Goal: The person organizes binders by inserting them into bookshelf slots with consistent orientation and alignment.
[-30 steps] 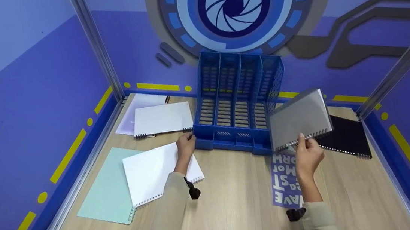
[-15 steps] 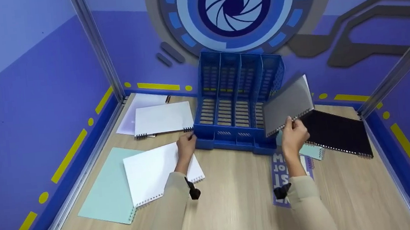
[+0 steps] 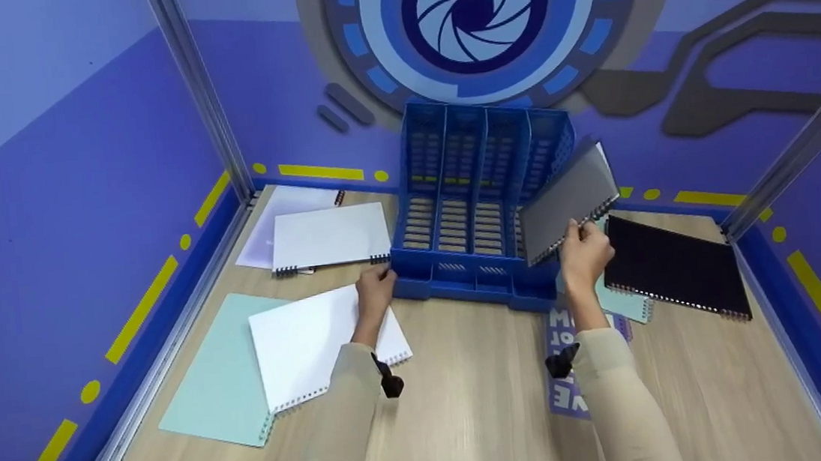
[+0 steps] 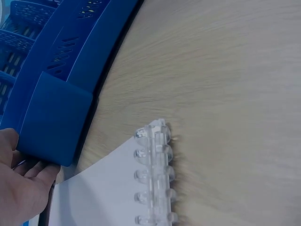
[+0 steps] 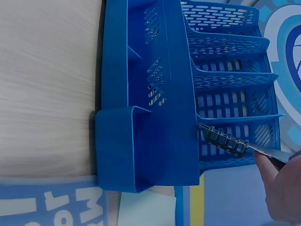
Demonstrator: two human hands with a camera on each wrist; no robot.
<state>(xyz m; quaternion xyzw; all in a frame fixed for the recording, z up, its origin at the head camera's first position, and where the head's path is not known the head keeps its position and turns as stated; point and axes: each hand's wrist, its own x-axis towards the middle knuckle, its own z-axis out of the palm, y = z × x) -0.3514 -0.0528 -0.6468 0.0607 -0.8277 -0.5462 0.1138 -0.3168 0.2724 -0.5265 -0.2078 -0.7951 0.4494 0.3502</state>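
My right hand [image 3: 584, 253] pinches a grey spiral notebook [image 3: 567, 199] by its coil edge, holding it tilted above the rightmost slot of a blue file organizer [image 3: 469, 276]. In the right wrist view, one end of the notebook's black coil [image 5: 226, 142] overlaps the end compartment, next to its divider. How deep it reaches cannot be told. My left hand [image 3: 375, 296] grips the organizer's front left corner. The left wrist view has the left thumb and fingers [image 4: 43, 175] around that blue corner, beside a white page with a clear coil [image 4: 153, 176].
White notebooks [image 3: 328, 237] [image 3: 305, 346], a mint green one [image 3: 210, 374] and a lilac one [image 3: 255, 247] lie on the left. On the right are a black spiral notebook [image 3: 674, 265], a mint one [image 3: 625, 304] and a purple lettered one [image 3: 563, 396]. Walls enclose the table.
My right hand has carried the grey notebook left and away from me to the organizer's right slot, uncovering more of the black and mint notebooks. The left hand keeps its place.
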